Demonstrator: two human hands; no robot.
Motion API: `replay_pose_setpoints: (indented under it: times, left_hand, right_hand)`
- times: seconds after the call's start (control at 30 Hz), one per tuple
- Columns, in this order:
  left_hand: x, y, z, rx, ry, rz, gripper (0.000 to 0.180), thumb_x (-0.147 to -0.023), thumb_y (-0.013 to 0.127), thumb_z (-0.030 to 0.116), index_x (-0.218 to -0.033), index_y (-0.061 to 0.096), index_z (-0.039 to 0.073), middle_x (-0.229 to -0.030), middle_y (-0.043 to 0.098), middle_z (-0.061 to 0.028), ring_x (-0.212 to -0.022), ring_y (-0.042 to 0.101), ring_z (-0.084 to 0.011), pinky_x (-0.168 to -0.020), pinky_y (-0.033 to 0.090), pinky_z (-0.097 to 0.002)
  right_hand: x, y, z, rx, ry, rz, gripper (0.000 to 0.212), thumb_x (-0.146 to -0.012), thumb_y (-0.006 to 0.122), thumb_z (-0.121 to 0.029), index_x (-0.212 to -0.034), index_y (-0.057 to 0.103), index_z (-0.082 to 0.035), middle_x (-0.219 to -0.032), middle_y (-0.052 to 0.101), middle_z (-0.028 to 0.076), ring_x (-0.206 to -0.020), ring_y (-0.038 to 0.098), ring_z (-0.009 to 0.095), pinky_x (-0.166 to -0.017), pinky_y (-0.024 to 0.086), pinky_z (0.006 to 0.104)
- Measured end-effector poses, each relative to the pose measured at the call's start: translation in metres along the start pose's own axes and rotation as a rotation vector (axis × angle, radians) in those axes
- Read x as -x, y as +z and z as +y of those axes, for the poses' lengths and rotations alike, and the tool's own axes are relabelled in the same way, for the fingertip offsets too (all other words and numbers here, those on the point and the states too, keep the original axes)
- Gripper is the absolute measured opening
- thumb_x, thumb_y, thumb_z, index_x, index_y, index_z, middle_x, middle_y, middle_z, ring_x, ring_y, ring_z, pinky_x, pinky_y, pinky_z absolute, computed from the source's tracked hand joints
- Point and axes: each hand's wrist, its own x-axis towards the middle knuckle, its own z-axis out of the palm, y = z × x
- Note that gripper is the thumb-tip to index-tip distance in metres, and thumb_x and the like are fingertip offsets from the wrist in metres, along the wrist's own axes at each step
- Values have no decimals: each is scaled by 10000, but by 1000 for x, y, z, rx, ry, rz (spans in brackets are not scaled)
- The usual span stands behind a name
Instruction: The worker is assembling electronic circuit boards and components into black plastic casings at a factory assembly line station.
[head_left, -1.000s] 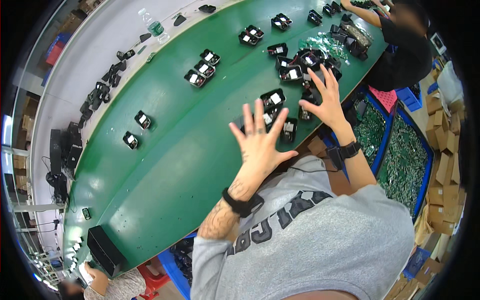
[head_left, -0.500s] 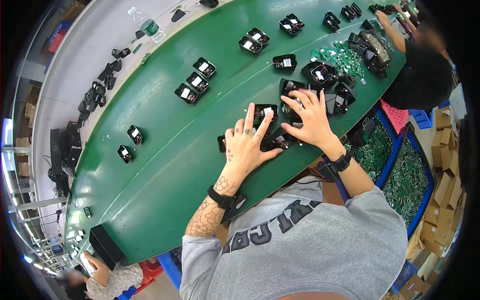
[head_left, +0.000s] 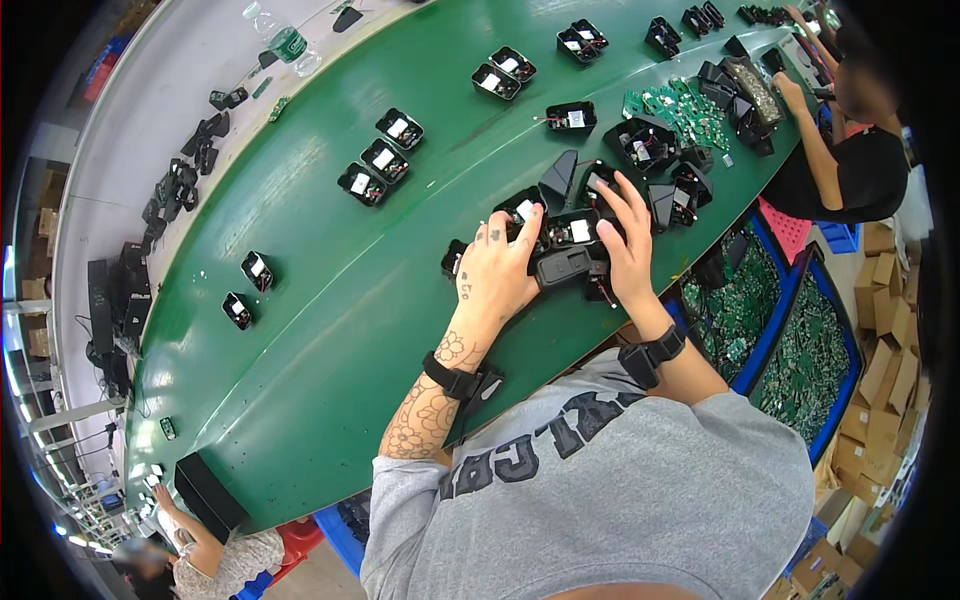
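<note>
At bench (head_left: 310, 420) | left hand (head_left: 497, 265), right hand (head_left: 632, 245) apart, at black housings (head_left: 560, 231), grips unclear | three grouped housings (head_left: 384, 160) | one bottle (head_left: 288, 45)

Plastic housings (head_left: 563, 267), glossy tabletop (head_left: 330, 340)

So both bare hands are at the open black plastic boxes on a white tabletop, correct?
Not quite: the head view shows a green tabletop, not white. The left hand and right hand are at the open black plastic boxes.
</note>
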Motion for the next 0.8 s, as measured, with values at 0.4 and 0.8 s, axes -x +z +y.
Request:
replay_pose_setpoints:
  times: [0.4,0.8]
  left_hand:
    - [-1,-7,15,143,-205,-12,674,-699,718,51,-1340,529,136,-1053,552,-144,-827,654,-333,-692,545,-417]
    - [96,-49,-27,75,-547,258,687,-747,684,59,-1400,499,163,-1140,581,-155,-941,630,-364,-761,536,-415]
  right_hand:
    - [2,21,-24,-102,72,43,313,-852,618,-160,-1132,688,-39,-1134,633,107,-1085,540,253,-992,384,346]
    - [26,108,-91,-240,-181,-210,329,-836,619,-174,-1134,667,-41,-1072,624,133,-1044,531,307,-970,399,405]
